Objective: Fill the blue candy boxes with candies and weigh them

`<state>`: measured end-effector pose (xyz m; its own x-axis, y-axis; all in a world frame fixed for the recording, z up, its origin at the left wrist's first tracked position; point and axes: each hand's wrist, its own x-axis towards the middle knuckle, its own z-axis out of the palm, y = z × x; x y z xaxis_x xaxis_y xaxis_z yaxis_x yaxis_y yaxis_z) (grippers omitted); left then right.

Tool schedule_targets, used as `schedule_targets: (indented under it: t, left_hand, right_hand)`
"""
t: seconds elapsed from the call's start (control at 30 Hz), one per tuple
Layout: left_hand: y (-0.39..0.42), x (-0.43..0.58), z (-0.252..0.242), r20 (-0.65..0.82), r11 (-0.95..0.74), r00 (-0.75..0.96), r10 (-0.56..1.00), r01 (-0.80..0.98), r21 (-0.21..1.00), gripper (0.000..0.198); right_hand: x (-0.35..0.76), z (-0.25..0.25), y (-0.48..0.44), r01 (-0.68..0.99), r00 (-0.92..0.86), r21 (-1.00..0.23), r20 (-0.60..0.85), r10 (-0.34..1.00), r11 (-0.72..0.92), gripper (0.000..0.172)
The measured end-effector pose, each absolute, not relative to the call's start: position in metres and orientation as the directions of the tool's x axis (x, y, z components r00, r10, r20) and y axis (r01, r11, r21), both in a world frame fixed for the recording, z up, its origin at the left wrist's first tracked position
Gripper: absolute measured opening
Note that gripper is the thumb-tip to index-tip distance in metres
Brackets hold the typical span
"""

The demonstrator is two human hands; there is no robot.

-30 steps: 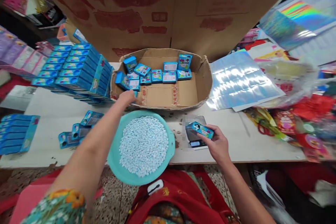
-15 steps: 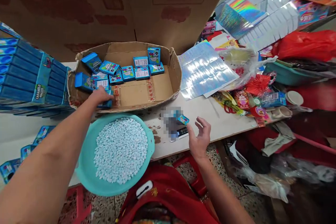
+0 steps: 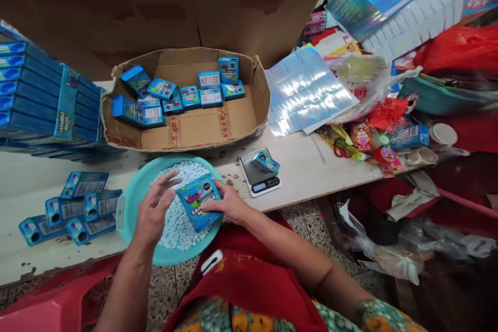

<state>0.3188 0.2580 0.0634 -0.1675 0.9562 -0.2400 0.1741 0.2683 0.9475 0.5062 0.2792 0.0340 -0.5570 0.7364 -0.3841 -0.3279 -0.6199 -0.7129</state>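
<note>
My right hand grips a blue candy box by its right side, thumb on the printed front. Beneath it lies a heap of pale blue candies in a turquoise basin. My left hand hovers over the basin's left half with fingers apart, holding nothing. On the table to the right stands a small digital scale, with another blue candy box lying on its plate. Behind the basin, an open cardboard tray carries several blue candy boxes along its left and back.
Stacked blue boxes rise at the left, with several loose candy boxes in front of them. Shiny holographic sheets lie right of the tray. Bags and packets crowd the table's right end. A large cardboard box stands behind.
My left hand has left the cardboard tray and come over the basin. My right hand has moved left from beside the scale and now holds a candy box. The view has shifted slightly.
</note>
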Motion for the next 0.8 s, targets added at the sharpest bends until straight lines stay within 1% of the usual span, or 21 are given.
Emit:
schedule_targets:
  t: [0.07,0.13,0.2,0.27,0.33,0.43,0.5,0.57,0.6,0.67,0.7,0.73,0.8]
  left_hand:
    - [0.266,0.305,0.028,-0.111,0.225,-0.282,0.953,0.413,0.882,0.042]
    - [0.279,0.295,-0.009,0.009,0.163,-0.262,0.965,0.628,0.761,0.040]
    - [0.292,0.293,-0.042,0.062,0.107,-0.201,0.978,0.730,0.675,0.039]
    - [0.301,0.300,-0.063,0.055,0.118,-0.194,0.979,0.772,0.624,0.038]
    - [0.306,0.310,-0.072,0.014,0.161,-0.208,0.978,0.796,0.583,0.038]
    - [0.300,0.319,-0.071,-0.074,0.173,-0.158,0.985,0.821,0.545,0.040]
    - [0.289,0.319,-0.065,-0.115,0.183,-0.143,0.983,0.815,0.550,0.037]
    - [0.275,0.314,-0.060,-0.132,0.244,-0.208,0.969,0.752,0.613,0.029]
    - [0.268,0.312,-0.057,-0.146,0.297,-0.274,0.951,0.667,0.684,0.024]
    - [0.257,0.306,-0.051,-0.211,0.389,-0.422,0.882,0.397,0.831,0.018]
    - [0.253,0.304,-0.048,-0.255,0.412,-0.481,0.839,0.255,0.875,0.018]
    - [0.250,0.302,-0.045,-0.298,0.423,-0.522,0.800,0.136,0.896,0.019]
    - [0.246,0.297,-0.039,-0.359,0.430,-0.566,0.742,-0.009,0.903,0.022]
  right_hand:
    - [0.517,0.032,0.269,-0.295,-0.546,-0.720,-0.413,0.729,-0.628,0.059]
    - [0.527,0.033,0.261,-0.256,-0.534,-0.737,-0.431,0.727,-0.625,0.061]
    - [0.532,0.036,0.257,-0.225,-0.507,-0.760,-0.443,0.739,-0.610,0.062]
    - [0.534,0.037,0.253,-0.210,-0.473,-0.781,-0.445,0.760,-0.588,0.059]
    - [0.532,0.038,0.250,-0.200,-0.454,-0.792,-0.447,0.771,-0.577,0.056]
    - [0.527,0.037,0.246,-0.185,-0.436,-0.799,-0.455,0.777,-0.572,0.059]
    - [0.523,0.038,0.245,-0.166,-0.437,-0.805,-0.457,0.774,-0.569,0.061]
    - [0.521,0.040,0.247,-0.133,-0.442,-0.816,-0.460,0.770,-0.563,0.058]
    - [0.520,0.041,0.248,-0.110,-0.436,-0.826,-0.460,0.774,-0.553,0.055]
    - [0.516,0.043,0.253,-0.053,-0.403,-0.864,-0.440,0.802,-0.501,0.049]
    - [0.513,0.044,0.255,-0.021,-0.389,-0.887,-0.419,0.821,-0.462,0.047]
    - [0.510,0.044,0.258,0.011,-0.381,-0.907,-0.393,0.837,-0.421,0.045]
    - [0.502,0.046,0.261,0.079,-0.370,-0.935,-0.350,0.860,-0.346,0.044]
